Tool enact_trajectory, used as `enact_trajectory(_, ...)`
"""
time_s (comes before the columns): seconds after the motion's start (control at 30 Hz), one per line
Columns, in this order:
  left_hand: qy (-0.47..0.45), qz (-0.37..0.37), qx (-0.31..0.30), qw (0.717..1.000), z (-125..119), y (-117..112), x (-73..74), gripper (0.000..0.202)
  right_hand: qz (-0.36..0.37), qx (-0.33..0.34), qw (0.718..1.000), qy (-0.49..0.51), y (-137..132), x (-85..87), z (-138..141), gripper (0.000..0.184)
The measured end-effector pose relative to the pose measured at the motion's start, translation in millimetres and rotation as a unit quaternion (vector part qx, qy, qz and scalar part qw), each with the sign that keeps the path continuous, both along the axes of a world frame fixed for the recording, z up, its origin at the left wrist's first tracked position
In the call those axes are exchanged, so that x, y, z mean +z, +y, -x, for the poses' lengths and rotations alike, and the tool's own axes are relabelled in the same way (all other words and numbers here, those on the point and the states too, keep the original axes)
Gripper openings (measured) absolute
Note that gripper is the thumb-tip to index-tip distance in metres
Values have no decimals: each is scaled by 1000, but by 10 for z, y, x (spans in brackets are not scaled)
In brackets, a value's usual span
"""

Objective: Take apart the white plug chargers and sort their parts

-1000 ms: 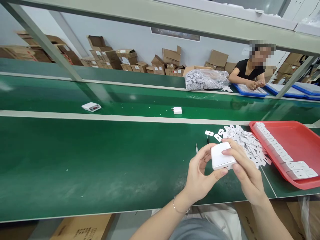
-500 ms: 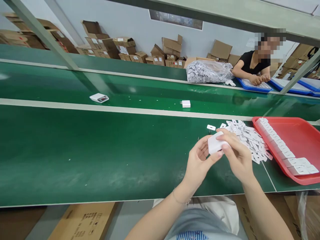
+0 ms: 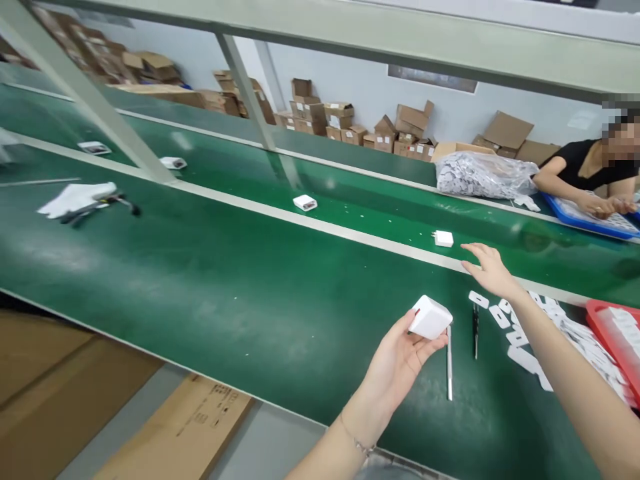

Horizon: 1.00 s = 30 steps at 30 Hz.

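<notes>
A white charger housing (image 3: 431,319) sits between the thumb and fingers of my left hand (image 3: 400,360), lifted above the green table. My right hand (image 3: 490,270) is open and holds nothing. It reaches over the pale strip at the belt's edge, just right of a white plug charger (image 3: 443,239) lying on the belt, and does not touch it. Below my hands lie a thin silver rod-like tool (image 3: 449,367) and a dark slim tool (image 3: 475,330). Loose flat white plates (image 3: 523,358) with slots are heaped under my right forearm.
Another white housing (image 3: 305,203) lies farther left on the green belt (image 3: 370,230). A red tray (image 3: 603,313) holding white pieces is at the right edge. Across the belt, a co-worker leans over a blue tray (image 3: 575,213) beside a clear plastic bag (image 3: 480,175). Metal posts (image 3: 245,93) rise from the bench.
My right hand has let go of the white housing and moved out toward the belt, opening. My left hand keeps the housing, now turned. The view has swung left.
</notes>
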<state>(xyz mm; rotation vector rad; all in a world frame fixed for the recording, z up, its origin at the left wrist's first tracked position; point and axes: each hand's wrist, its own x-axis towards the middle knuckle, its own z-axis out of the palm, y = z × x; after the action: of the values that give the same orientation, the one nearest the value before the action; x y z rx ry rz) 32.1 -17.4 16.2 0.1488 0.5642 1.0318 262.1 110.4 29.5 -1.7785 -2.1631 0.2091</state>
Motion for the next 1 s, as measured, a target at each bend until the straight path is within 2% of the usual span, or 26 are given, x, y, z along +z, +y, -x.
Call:
enact_trajectory(0.1, 1, 8, 13, 1000, 154, 42, 42, 38, 21, 9, 999, -38, 651, -262, -13, 62)
enact_trajectory(0.2, 8, -6, 28, 1000, 311, 56, 46, 39, 39, 22, 997, -56, 1136, -458, -1, 69)
enact_trajectory(0.3, 10, -41, 54, 998, 443, 52, 18, 37, 39, 47, 996, -58, 1430, -551, -34, 60)
enact_trajectory(0.4, 22, -86, 74, 993, 524, 46, -14, 33, 16, 83, 995, -47, 1529, -531, -78, 46)
enact_trajectory(0.5, 31, -117, 74, 990, 547, 43, -23, 33, -17, 133, 990, -30, 1389, -419, 18, 43)
enact_trajectory(0.6, 38, -132, 63, 988, 525, 38, -1, 38, -18, 218, 976, -21, 1017, -294, 333, 44)
enact_trajectory(0.67, 49, -138, 59, 987, 496, 25, 18, 40, 9, 298, 954, -27, 710, -246, 607, 46)
enact_trajectory(0.7, 58, -141, 59, 986, 479, 15, 26, 40, 30, 351, 935, -43, 561, -236, 736, 47)
enact_trajectory(0.77, 83, -153, 62, 983, 449, -19, 35, 39, 63, 407, 909, -69, 296, -227, 939, 50)
enact_trajectory(0.8, 97, -163, 65, 980, 436, -41, 37, 39, 78, 416, 903, -73, 182, -216, 1002, 51)
enact_trajectory(0.87, 124, -185, 77, 972, 417, -95, 39, 40, 103, 393, 913, -35, -29, -155, 1045, 49)
enact_trajectory(0.93, 154, -202, 90, 963, 400, -154, 46, 41, 115, 343, 930, 58, -251, -18, 996, 42)
enact_trajectory(1.0, 191, -214, 92, 954, 376, -208, 63, 41, 95, 304, 935, 157, -511, 180, 898, 35)
